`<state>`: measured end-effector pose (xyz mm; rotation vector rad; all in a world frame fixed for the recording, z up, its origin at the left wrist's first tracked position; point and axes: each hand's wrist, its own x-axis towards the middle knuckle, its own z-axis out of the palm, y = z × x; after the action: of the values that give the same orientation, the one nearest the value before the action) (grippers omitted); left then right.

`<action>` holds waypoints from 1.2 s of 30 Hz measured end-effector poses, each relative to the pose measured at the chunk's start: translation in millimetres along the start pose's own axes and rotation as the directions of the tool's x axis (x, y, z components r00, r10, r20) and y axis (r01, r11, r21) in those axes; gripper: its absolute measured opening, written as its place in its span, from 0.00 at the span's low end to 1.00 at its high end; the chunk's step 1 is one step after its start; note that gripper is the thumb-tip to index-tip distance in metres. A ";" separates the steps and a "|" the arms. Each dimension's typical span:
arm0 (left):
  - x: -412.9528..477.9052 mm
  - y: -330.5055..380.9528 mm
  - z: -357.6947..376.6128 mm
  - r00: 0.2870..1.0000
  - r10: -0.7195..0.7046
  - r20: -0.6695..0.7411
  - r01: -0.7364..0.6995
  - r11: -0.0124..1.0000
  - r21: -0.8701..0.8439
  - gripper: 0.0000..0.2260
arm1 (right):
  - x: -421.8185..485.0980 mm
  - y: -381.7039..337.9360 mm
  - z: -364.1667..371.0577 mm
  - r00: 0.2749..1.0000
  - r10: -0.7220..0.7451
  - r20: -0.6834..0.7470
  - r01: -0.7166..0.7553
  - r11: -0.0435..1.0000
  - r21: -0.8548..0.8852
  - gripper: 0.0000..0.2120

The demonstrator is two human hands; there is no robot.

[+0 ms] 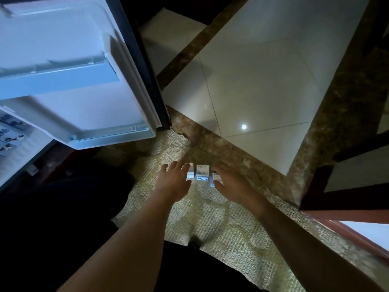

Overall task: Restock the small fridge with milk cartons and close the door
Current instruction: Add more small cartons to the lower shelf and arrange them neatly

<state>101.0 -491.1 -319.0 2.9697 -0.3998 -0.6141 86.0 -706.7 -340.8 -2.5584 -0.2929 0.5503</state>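
Observation:
Three small white milk cartons stand in a row on the woven mat: the left carton (190, 172), the middle carton (202, 172) and the right carton (215, 178). My left hand (175, 181) hovers over the left carton with fingers spread, partly covering it. My right hand (230, 183) reaches over the right carton, fingers apart, hiding most of it. Neither hand grips anything. The fridge door (69, 66) stands wide open at the upper left, its white inner shelves showing. More cartons (10, 131) sit inside the fridge at the far left edge.
A woven beige mat (221, 228) covers the floor under my arms. Beyond it run a brown marble strip (231, 152) and white floor tiles (263, 81). A reddish wooden frame (347, 226) lies at the right. My dark-clothed knees fill the lower left.

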 end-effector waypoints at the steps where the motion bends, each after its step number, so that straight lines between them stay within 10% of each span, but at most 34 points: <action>1: 2.8 0.3 5.0 1.000 -0.001 0.001 0.001 1.000 -0.008 0.28 | 5.4 1.4 5.3 1.000 -0.004 -0.008 0.004 1.000 -0.005 0.20; 25: 57.3 -9.5 64.9 0.988 -0.092 -0.127 0.078 0.991 -0.111 0.25 | 74.8 -4.8 50.4 0.993 0.118 -0.015 -0.117 0.951 -0.285 0.17; 36: 44.7 -4.5 44.7 0.983 -0.033 -0.180 0.022 0.998 -0.062 0.19 | 65.0 -11.9 22.8 0.998 0.029 -0.056 -0.035 0.994 -0.104 0.21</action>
<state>123.8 -500.1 -377.5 2.9456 -0.3201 -0.3478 133.2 -667.0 -373.9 -2.6791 -0.2692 0.4878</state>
